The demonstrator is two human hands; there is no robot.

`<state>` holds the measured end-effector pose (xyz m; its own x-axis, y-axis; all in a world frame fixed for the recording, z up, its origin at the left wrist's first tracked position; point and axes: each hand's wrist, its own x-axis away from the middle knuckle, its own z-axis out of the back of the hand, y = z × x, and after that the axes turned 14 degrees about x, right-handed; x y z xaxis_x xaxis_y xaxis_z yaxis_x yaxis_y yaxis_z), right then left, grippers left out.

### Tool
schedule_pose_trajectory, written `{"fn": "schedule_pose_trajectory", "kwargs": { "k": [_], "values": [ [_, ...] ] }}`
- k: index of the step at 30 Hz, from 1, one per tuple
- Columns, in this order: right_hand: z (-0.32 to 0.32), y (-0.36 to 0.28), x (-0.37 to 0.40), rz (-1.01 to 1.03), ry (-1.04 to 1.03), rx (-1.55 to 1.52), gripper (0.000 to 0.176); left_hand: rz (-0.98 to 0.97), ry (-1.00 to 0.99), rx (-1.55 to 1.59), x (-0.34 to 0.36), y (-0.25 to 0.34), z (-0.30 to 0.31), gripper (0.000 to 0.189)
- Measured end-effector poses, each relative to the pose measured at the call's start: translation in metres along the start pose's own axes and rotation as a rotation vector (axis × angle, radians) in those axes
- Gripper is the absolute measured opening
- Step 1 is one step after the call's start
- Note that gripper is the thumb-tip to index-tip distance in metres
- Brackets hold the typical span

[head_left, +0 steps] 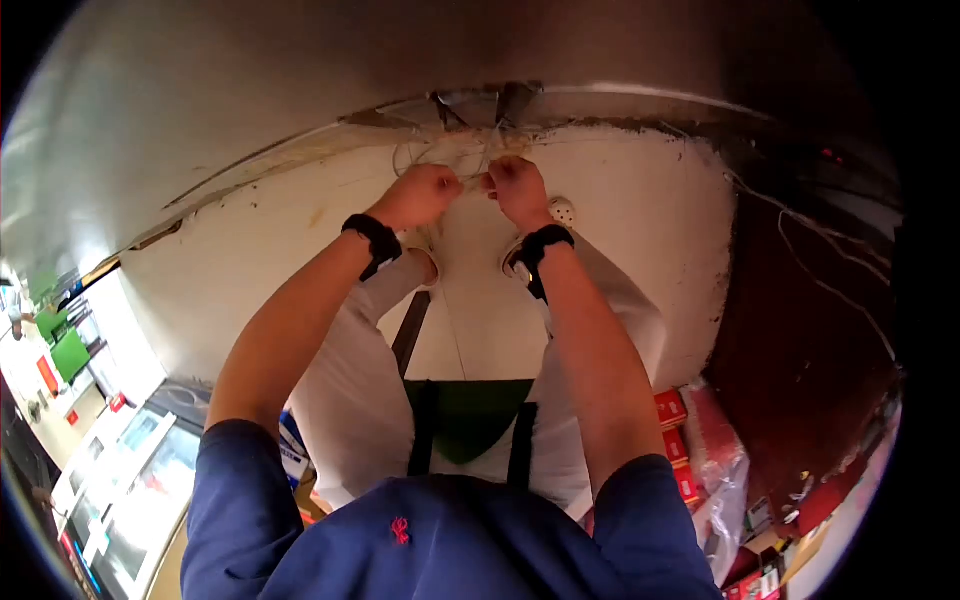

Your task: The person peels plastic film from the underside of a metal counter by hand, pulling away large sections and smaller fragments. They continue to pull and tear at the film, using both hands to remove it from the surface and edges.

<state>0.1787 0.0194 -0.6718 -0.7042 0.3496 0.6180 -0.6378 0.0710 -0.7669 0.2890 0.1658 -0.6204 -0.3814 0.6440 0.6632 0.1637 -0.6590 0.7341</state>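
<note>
My left hand [412,197] is closed, its fingers pinched together near the far edge of the pale floor. Just to its right, my right hand [518,190] is closed too, with thumb and fingers pressed together. A thin pale wire [487,150] loops up beside and between the two hands. What each hand grips is too small to make out. Dark bands are on both wrists. Behind the hands, dark brackets [450,112] stand under the edge of a large metal panel [400,60].
A round perforated cap [562,210] lies right of my right hand. Loose cables [830,235] run over a dark red surface [800,350] on the right. Red boxes [675,440] and clear plastic wrap [730,480] are at lower right. A glass-topped case [150,490] stands at lower left.
</note>
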Motion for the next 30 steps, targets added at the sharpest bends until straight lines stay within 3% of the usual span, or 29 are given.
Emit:
{"fn": "schedule_pose_trajectory", "kwargs": {
  "k": [4, 6, 9, 13, 15, 16, 18, 19, 21, 24, 28, 30],
  "values": [
    [-0.021, 0.039, -0.032, 0.082, 0.147, 0.026, 0.021, 0.136, 0.165, 0.137, -0.038, -0.038, -0.007, 0.046],
    [-0.026, 0.065, -0.024, 0.215, 0.291, 0.201, 0.02, 0.003, 0.241, 0.251, -0.035, -0.055, -0.013, 0.053],
    [-0.019, 0.058, 0.01, 0.133, 0.224, 0.133, 0.021, 0.03, 0.332, 0.421, -0.02, -0.056, -0.025, 0.055],
    [-0.006, 0.064, 0.007, 0.172, 0.238, 0.132, 0.02, 0.037, 0.243, 0.511, -0.034, -0.05, -0.028, 0.06],
    [-0.012, 0.065, -0.006, 0.136, 0.273, -0.012, 0.019, 0.179, 0.341, 0.891, -0.055, -0.055, -0.027, 0.061],
    [-0.012, 0.065, -0.015, 0.13, 0.28, -0.014, 0.019, 0.183, 0.333, 0.888, -0.067, -0.056, -0.028, 0.061],
    [-0.017, 0.068, -0.037, 0.169, 0.179, -0.129, 0.018, 0.213, 0.293, 1.203, -0.089, -0.062, -0.024, 0.055],
    [-0.02, 0.07, -0.051, 0.168, 0.18, -0.13, 0.018, 0.215, 0.293, 1.202, -0.099, -0.066, -0.017, 0.055],
    [-0.028, 0.072, -0.07, 0.2, 0.171, -0.025, 0.018, 0.082, 0.023, 1.346, -0.112, -0.077, -0.004, 0.041],
    [-0.036, 0.067, -0.079, 0.128, 0.113, -0.204, 0.02, 0.04, 0.012, 1.415, -0.122, -0.093, 0.003, 0.025],
    [-0.041, 0.065, -0.087, 0.13, 0.133, -0.205, 0.02, 0.05, -0.035, 1.417, -0.121, -0.1, 0.002, 0.019],
    [-0.044, 0.063, -0.093, 0.153, 0.112, -0.063, 0.022, 0.002, -0.013, 1.207, -0.118, -0.102, 0.003, 0.022]
  ]
}}
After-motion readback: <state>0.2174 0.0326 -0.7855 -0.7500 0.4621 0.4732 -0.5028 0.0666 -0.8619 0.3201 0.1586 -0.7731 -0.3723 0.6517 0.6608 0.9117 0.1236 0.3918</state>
